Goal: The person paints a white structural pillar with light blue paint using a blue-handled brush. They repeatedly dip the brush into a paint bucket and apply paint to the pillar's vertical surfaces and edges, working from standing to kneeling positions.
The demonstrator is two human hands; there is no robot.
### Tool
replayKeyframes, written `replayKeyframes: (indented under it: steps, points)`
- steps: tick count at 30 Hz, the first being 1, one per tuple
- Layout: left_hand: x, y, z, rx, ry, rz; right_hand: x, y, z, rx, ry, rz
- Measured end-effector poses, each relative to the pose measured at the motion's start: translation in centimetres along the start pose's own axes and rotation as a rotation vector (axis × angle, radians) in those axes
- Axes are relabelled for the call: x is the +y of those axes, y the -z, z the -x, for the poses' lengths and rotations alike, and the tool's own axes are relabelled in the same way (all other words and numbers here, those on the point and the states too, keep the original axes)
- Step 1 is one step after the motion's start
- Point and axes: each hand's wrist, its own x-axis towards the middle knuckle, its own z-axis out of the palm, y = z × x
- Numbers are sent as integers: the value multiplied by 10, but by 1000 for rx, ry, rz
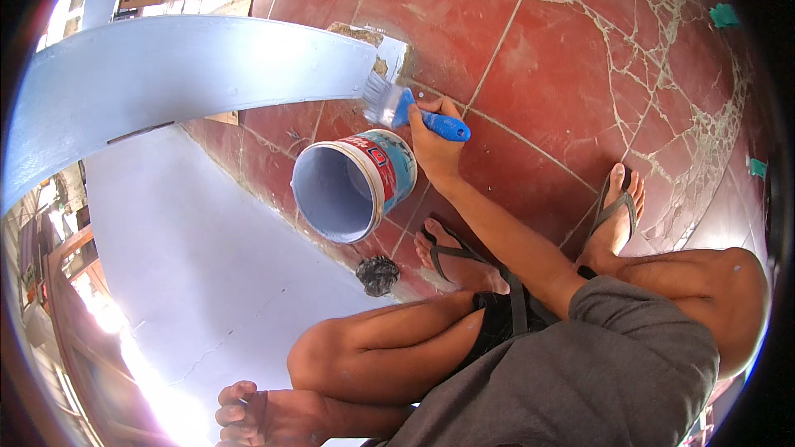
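My right hand (436,136) is closed around the blue handle of a wide paintbrush (445,126). Pale paint coats its bristles, which reach the lower end of a light blue painted post (207,62), beside a bare, chipped patch. Just below the brush is a paint bucket (393,167) with a printed side; light blue paint coats its inside, and its mouth faces left in the picture. At the lower left, my left hand (248,415) has curled fingers beside the pale wall surface; whatever they may hold is hidden.
Red floor tiles (530,83) carry pale joints and filled cracks. A pale blue wall surface (190,240) with a thin crack spans the left. A crumpled dark lump (378,276) lies near the bucket. My sandalled feet (617,211) rest on the tiles; green scraps (724,16) lie at right.
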Motion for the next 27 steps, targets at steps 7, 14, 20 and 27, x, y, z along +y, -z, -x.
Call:
replayKeyframes:
  steps: [7,14,20,27]
  points:
    - [4,-2,-3,91,72,-35,-20,16,-17,-239,361,-33]
    - [-6,32,-10,-122,-46,-19,-37,16,-31,-508,496,164]
    - [-10,59,-17,-307,-132,-41,-65,14,-43,-741,579,52]
    - [6,19,-7,135,72,-109,-60,31,-67,-687,448,151]
